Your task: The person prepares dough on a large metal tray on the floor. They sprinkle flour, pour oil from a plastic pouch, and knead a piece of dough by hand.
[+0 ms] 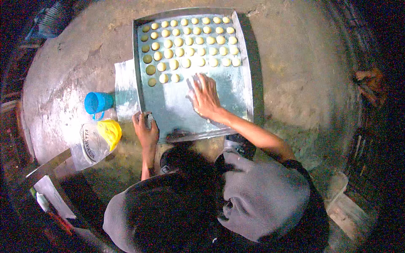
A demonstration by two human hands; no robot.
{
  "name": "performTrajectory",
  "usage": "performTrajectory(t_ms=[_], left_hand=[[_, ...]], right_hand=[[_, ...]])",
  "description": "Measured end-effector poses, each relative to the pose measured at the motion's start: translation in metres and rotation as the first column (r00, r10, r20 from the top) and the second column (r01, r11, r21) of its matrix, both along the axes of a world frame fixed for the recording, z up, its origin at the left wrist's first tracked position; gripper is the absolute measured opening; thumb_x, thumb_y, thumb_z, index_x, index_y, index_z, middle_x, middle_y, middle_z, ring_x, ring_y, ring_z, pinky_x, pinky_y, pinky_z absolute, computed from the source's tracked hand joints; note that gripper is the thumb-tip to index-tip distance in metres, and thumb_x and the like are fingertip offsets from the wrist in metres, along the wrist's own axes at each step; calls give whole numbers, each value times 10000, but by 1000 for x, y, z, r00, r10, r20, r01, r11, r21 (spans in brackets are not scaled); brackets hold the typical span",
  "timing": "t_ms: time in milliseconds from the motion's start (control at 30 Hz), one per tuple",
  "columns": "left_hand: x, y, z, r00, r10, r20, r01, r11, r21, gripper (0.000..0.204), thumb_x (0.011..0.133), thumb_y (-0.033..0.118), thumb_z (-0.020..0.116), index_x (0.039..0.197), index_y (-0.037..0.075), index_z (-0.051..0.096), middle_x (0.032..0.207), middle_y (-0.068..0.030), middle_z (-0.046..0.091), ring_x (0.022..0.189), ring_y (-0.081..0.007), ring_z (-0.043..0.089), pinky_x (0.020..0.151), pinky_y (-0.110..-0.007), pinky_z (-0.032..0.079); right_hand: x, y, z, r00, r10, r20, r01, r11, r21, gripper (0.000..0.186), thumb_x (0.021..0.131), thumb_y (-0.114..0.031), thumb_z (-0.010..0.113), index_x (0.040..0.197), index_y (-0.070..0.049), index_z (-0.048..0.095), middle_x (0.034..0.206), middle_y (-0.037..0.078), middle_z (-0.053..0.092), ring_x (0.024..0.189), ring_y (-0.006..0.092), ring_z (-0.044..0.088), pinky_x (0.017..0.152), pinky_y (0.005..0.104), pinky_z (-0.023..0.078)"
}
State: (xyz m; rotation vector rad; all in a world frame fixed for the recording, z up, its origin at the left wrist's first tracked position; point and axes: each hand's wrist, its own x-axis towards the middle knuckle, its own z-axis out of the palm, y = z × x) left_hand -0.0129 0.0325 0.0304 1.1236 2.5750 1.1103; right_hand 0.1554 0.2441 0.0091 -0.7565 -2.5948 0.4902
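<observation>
Supporting the whole arrangement, the worn floor (295, 55) carries a shallow metal tray (173, 111), which we would do well to keep flat and steady while working at its surface. To its left lie a clear bag with yellow in it (110, 133) and a pale sheet (126, 86), the latter beside the tray's wall. Over the tray's bare middle we find the right hand (205, 96), fingers extended toward the far rows; whether they close on anything we cannot tell. The left hand (146, 128) is curled at the near left corner; its grip, on the rim or on something small, is equally unclear. A blue mug (96, 103) stands or lies near the sheet, well apart from both hands. Smallest are the pale round balls (189, 41), set in rows across the far part of the tray, the nearest row reaching only three from the left. For sound placement, we judge, each ball should align with its neighbours, touch none of them, and be released lightly, with the wrist raised clear of those already set.
</observation>
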Motion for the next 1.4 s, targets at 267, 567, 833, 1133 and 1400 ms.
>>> performTrajectory(t_ms=[267, 567, 833, 1133, 1400], left_hand=[[1, -2, -6, 999, -14, 34, 14, 1000, 6, 305, 745, 2, 616, 1047, 37, 631, 1109, -175, 520, 1039, -369, 555, 884, -429, 475], [-2, -5, -5, 1000, -8, 14, 7, 999, 52, 288, 729, 7, 602, 1014, 32, 632, 1077, -173, 528, 1025, -365, 559, 877, -419, 478], [2, -5, -2, 999, -11, 38, 10, 1000, 17, 281, 741, -5, 612, 1017, 37, 634, 1093, -167, 526, 1026, -359, 560, 909, -428, 465], [-4, -9, -11, 997, -31, -73, 34, 999, 34, 300, 743, -8, 614, 1040, 27, 624, 1084, -182, 508, 1042, -370, 561, 922, -420, 476], [0, -3, -12, 997, -68, -48, 71, 995, 63, 301, 752, -32, 609, 1047, 27, 615, 1074, -173, 516, 1022, -354, 570, 914, -416, 482]], right_hand=[[-15, 4, -19, 862, 503, 64, -490, 792, 364, 401, 861, -162, 547, 1262, -168, 546, 1158, 97, 535, 1096, 269, 511, 894, 441, 438], [-19, 12, -13, 960, 192, -204, -204, 978, -43, 395, 853, -86, 545, 1242, -34, 504, 1081, 152, 524, 1034, 349, 504, 891, 465, 414], [5, 17, -14, 956, -39, -292, 4, 993, -122, 406, 874, -91, 532, 1264, 10, 480, 1122, 210, 513, 1050, 401, 492, 938, 504, 380], [31, 20, 5, 987, 161, -29, -163, 985, -63, 375, 852, -105, 593, 1211, 2, 581, 1205, 153, 528, 1160, 336, 481, 984, 483, 389], [100, 17, 24, 954, 226, 196, -150, 927, -343, 382, 791, -32, 630, 1166, 38, 602, 1089, 166, 537, 1080, 342, 525, 955, 421, 435]])
